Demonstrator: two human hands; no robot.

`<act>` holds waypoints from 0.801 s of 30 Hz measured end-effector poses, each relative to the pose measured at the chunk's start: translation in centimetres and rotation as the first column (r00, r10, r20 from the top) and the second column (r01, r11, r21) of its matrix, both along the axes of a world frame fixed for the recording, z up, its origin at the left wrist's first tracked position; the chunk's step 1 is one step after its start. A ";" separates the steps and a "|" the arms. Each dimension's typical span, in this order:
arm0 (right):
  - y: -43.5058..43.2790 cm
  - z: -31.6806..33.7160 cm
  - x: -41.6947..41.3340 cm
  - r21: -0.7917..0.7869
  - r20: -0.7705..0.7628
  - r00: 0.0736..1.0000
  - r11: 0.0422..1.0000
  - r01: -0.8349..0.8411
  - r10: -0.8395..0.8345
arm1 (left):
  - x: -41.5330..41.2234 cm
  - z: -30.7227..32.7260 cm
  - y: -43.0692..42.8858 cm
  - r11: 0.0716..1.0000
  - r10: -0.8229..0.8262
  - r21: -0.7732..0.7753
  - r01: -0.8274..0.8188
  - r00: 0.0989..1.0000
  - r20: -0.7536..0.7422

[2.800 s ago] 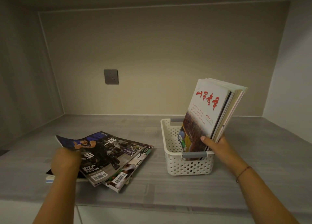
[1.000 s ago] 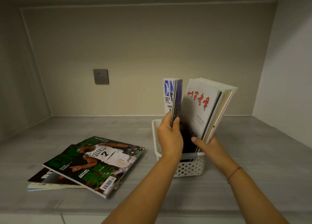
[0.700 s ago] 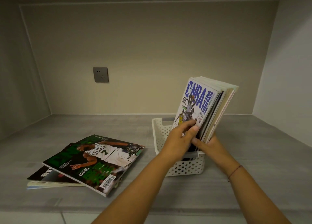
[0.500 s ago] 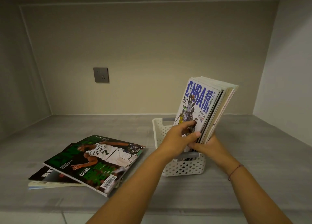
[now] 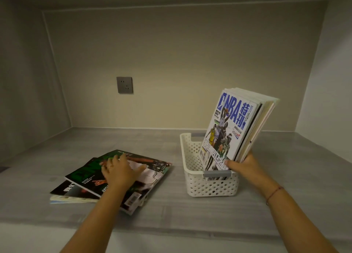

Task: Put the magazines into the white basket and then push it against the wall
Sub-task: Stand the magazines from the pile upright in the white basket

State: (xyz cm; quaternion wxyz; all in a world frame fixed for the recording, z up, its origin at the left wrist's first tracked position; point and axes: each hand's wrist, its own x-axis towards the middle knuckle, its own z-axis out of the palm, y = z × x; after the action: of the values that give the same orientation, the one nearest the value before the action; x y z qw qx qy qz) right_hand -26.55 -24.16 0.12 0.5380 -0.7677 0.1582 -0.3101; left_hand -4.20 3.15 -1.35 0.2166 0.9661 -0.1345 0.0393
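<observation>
Back of the recess, wall [image 5: 181, 62]: plain beige, well behind the basket, with bare shelf between them.
Shelf [image 5: 285, 176]: grey, wood-grained; it carries everything else.
Upright magazines [image 5: 228, 127]: a bundle standing in the basket, leaning right, basketball cover to the front, tops well above the rim.
Flat magazines [image 5: 85, 176]: a loose pile lying left of the basket and apart from it, green cover on top.
Basket [image 5: 211, 188]: white, perforated, with a grey handle on the near rim.
Left hand [image 5: 120, 172]: rests palm down on the green cover, fingers spread and straight, gripping nothing.
Right hand [image 5: 245, 167]: clasps the upright bundle's lower right corner, thumb across the front cover, fingers hidden behind.
Socket [image 5: 124, 85]: grey, on the wall.
</observation>
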 end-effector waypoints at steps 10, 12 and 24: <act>0.4 0.3 0.2 0.015 -0.007 1.000 1.000 0.014 -0.014 | -1.9 -1.9 4.2 0.800 -0.503 0.265 0.538 0.843 -0.194; 0.5 0.3 0.1 0.015 -0.013 1.000 1.000 0.016 -0.016 | -2.3 -1.0 3.8 0.793 -0.494 0.282 0.540 0.841 -0.222; 0.4 0.2 0.0 0.024 -0.007 1.000 1.000 0.002 -0.002 | -1.6 0.7 2.7 0.890 -0.450 -0.058 0.452 0.853 -0.263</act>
State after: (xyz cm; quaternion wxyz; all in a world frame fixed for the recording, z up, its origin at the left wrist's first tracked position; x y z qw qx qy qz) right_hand -26.51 -23.71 0.34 0.5461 -0.7623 0.1646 -0.3060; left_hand -5.78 5.89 -0.63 0.2334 0.9045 -0.3264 -0.1448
